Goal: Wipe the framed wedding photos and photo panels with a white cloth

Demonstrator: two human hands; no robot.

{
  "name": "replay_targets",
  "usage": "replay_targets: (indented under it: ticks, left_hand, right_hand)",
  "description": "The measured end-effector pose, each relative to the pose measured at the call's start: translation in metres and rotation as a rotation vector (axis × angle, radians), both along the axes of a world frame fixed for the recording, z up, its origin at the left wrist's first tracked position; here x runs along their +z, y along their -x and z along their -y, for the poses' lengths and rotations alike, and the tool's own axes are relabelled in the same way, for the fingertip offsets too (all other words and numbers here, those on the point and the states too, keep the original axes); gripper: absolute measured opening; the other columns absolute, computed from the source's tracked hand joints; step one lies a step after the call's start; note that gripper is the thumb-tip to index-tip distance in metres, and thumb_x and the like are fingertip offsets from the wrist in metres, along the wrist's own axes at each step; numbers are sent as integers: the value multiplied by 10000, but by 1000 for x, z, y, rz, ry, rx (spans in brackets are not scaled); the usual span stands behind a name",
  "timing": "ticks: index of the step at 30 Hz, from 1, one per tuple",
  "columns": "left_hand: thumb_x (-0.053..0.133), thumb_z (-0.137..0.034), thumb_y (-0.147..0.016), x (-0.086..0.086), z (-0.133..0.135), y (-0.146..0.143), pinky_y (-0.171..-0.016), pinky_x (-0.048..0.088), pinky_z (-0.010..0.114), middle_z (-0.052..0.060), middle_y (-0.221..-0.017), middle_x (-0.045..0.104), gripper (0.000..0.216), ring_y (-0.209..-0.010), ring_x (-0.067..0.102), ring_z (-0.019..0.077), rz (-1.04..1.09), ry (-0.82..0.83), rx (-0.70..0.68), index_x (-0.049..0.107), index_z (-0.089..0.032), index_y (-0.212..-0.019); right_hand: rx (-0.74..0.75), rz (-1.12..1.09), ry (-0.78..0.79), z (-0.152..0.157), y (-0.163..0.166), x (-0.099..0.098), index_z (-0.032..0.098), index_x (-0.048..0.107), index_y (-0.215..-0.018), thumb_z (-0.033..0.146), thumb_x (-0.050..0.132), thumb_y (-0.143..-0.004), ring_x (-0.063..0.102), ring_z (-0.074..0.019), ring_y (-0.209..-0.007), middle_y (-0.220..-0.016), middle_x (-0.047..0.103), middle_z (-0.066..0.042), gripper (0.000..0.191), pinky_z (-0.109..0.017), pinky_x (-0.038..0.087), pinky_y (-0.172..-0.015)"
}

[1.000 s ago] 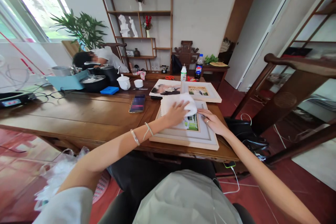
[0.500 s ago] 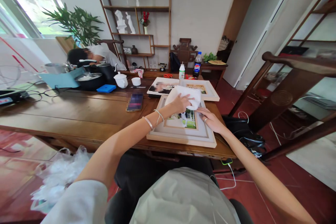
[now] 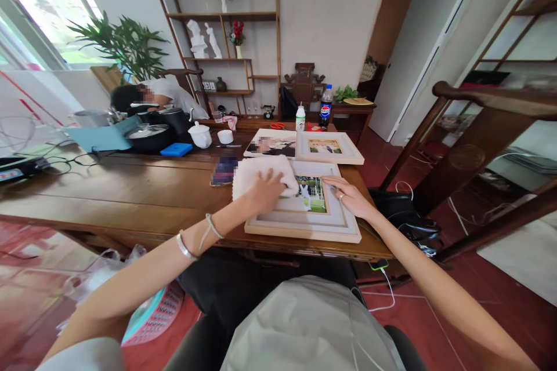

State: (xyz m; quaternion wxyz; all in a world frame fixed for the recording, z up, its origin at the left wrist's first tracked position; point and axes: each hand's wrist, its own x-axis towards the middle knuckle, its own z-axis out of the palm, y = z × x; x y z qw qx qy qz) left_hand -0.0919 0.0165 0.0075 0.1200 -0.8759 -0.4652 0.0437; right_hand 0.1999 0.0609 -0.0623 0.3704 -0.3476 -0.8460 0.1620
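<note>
At picture centre, the left hand (image 3: 263, 192) lay spread on the cloth (image 3: 248, 173), left of the right hand (image 3: 352, 197), fingers extended on the photo frame (image 3: 310, 224)

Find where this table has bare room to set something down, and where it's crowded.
Free: the tabletop between the black appliance and the phone, in front of the blue object. Crowded: right end, with framed pictures and white cloth; back left, with dark pots.

A framed photograph (image 3: 311, 220) lies at the near edge of a table (image 3: 130, 185), the left hand (image 3: 265, 192) on a cloth (image 3: 270, 164) over its left side, the right hand (image 3: 350, 196) on its right. Behind lie a photo panel (image 3: 272, 143), left, and a second frame (image 3: 326, 147), right; a phone (image 3: 223, 172) sits left.
</note>
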Motion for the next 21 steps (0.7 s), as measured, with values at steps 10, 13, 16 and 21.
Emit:
replay_targets:
  ticks: [10, 13, 16, 21]
  left_hand:
    - [430, -223, -889, 1, 79, -82, -1021, 363, 557, 160, -1415, 422, 318, -1319, 371, 362, 217, 80, -358, 630, -158, -1127]
    - [429, -237, -886, -1, 75, -87, -1016, 336, 610, 169, -1445, 381, 318, -1334, 337, 393, 190, 88, -336, 650, -148, -1096]
    - [432, -210, -876, -1, 73, -81, -1019, 320, 634, 169, -1478, 343, 329, -1355, 310, 393, 130, 116, -310, 640, -143, -1122]
    - [446, -187, -869, -2, 76, -56, -1027, 346, 608, 138, -1488, 346, 339, -1365, 320, 353, 101, 84, -252, 617, -167, -1161]
  right_hand:
    - [-2, -7, 41, 5, 2, 6, 264, 623, -1216, 93, 430, -754, 464, -249, -1281, -1301, 598, -42, 528, -489, 356, -1088]
    - [3, -9, 43, 6, 2, 7, 257, 620, -1219, 86, 430, -743, 471, -250, -1274, -1307, 594, -48, 541, -486, 357, -1087]
    - [-6, -6, 31, 6, 1, 6, 264, 620, -1215, 78, 427, -741, 475, -243, -1277, -1298, 601, -40, 545, -492, 341, -1100]
    - [-10, -17, 9, 2, 0, 1, 280, 615, -1218, 92, 438, -751, 470, -237, -1289, -1299, 603, -25, 533, -519, 314, -1115]
